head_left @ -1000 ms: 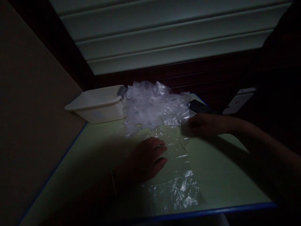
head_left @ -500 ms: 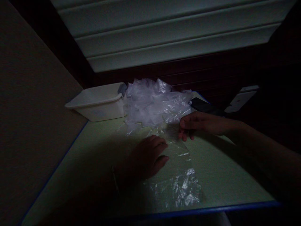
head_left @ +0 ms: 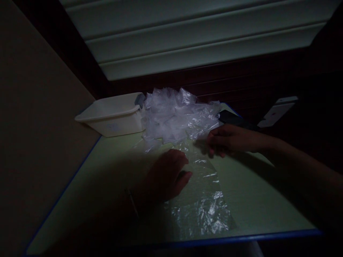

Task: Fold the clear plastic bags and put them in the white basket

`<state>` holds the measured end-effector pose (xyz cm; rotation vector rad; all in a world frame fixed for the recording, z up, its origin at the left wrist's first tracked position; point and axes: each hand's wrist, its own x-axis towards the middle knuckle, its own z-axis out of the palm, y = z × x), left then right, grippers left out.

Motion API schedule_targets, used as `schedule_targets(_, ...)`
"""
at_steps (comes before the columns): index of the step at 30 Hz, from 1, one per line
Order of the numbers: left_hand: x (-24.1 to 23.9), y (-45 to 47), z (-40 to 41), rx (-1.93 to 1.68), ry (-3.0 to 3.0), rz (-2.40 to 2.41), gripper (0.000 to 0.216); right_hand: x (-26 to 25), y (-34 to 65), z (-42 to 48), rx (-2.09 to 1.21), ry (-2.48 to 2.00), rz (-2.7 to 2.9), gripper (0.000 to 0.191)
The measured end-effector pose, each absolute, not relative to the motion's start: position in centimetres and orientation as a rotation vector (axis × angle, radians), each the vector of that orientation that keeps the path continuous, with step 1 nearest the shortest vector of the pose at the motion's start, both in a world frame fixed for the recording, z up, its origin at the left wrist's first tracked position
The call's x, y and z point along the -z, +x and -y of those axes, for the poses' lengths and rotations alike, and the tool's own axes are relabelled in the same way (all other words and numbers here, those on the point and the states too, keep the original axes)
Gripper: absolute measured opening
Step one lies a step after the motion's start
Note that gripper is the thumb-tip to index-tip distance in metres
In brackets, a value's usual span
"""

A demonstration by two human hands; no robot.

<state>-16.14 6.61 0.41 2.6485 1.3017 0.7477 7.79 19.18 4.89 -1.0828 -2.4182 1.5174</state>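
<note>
Left hand [head_left: 168, 175] released, thumb apart from fingers, over the left side of the clear plastic sheet [head_left: 202, 189]; contact unclear. Right hand [head_left: 225, 141] has fingers curled; can't tell if it's pinching film. Sheet lies flat, long axis running from the film pile [head_left: 174, 119] to the table's [head_left: 262, 200] near edge, crinkled end nearest. Pile blocks the far edge, cream bin [head_left: 118, 123] at far left corner, dark object [head_left: 232, 119] at far right.

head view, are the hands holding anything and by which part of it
The left hand is open over the flat clear plastic, no hold visible; whether the right hand pinches anything cannot be told.
</note>
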Motion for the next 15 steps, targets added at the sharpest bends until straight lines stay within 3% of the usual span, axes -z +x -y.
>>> schedule_targets(6, -0.2, -16.2, -6.6, -0.618, 2.722, -1.244, 0.048, -4.0, 7.9, -19.9, -1.035, -1.264, 2.571, 0.034)
schedule_targets(15, 0.0, -16.1, -6.6, -0.566, 2.709, -1.268, 0.046, -2.3, 6.5, -19.4, -1.030, -1.363, 2.325, 0.031)
